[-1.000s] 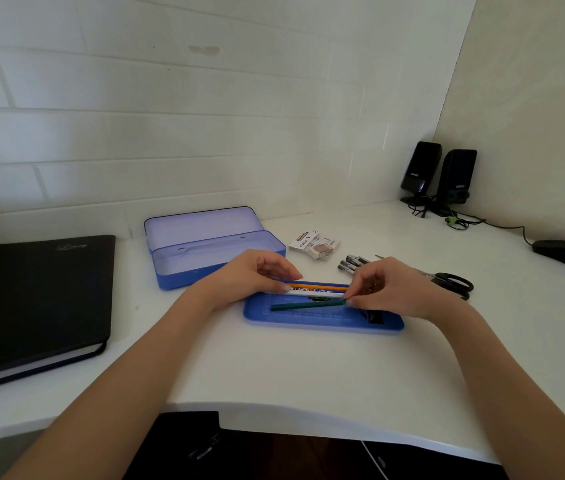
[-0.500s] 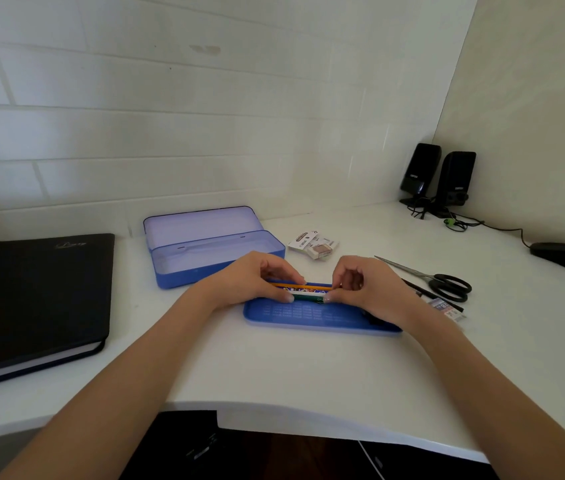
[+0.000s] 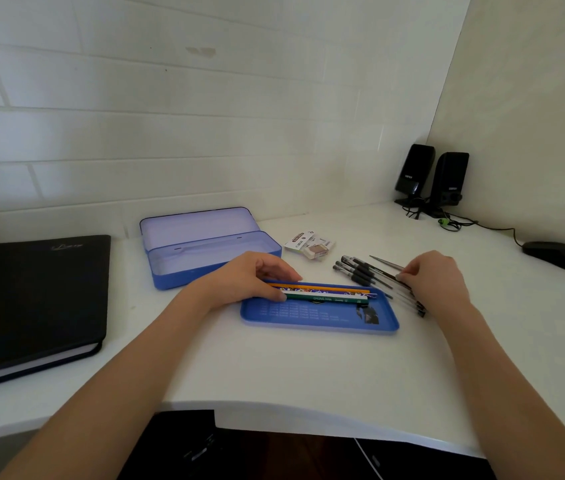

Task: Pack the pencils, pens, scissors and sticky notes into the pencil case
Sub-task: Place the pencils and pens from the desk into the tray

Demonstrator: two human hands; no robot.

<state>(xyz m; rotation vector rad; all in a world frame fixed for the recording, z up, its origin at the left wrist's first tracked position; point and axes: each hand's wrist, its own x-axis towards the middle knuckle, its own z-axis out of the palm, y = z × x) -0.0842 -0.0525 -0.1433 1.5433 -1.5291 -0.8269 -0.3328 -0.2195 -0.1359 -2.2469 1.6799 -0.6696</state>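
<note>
The blue pencil case (image 3: 204,251) stands open by the wall, its inside bare. In front of it lies a flat blue tray (image 3: 319,318). Three pencils (image 3: 329,294), orange, white and green, lie side by side along the tray's far edge. My left hand (image 3: 253,280) pinches their left ends. A bunch of black pens (image 3: 360,270) lies right of the tray, and my right hand (image 3: 436,282) closes its fingertips on their near ends. The scissors' tip (image 3: 383,261) pokes out behind the pens; the handles are hidden by my hand. A small packet (image 3: 310,244) lies behind.
A thick black notebook (image 3: 31,299) fills the left of the white desk (image 3: 308,368). Two black speakers (image 3: 430,178) with cables stand in the back right corner, and a black mouse (image 3: 558,256) lies at the far right. The desk's front edge curves close to me.
My right hand has let go of the pencils and moved right onto the pens. The pencils now lie in the tray, with my left hand still at their left ends.
</note>
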